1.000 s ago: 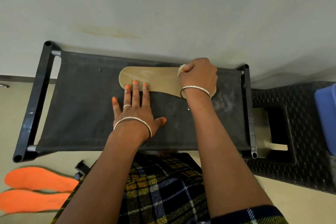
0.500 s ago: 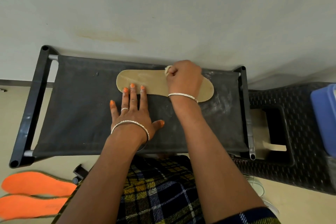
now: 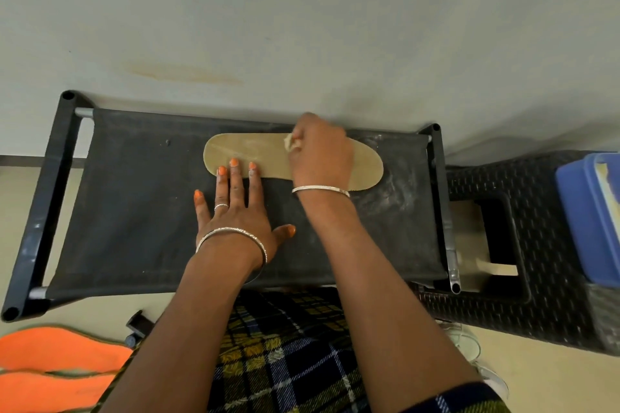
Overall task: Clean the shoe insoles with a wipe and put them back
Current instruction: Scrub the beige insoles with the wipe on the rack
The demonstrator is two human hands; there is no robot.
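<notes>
A tan insole (image 3: 255, 154) lies flat along the far side of a black fabric stool (image 3: 134, 204). My left hand (image 3: 236, 208) lies flat on the stool, its straight fingertips pressing the insole's near edge. My right hand (image 3: 318, 152) sits over the middle of the insole, fingers curled round a small crumpled pale wipe (image 3: 291, 142) that touches the insole's surface. The hand hides the insole's middle part.
Two orange insoles (image 3: 57, 369) lie on the floor at the lower left. A dark woven plastic stool (image 3: 543, 245) stands to the right, with a blue container (image 3: 590, 218) on it. A pale wall runs behind the black stool.
My right hand with the wipe has slid leftward along the insole, from its right end toward the middle. My left hand has stayed pressing the near edge.
</notes>
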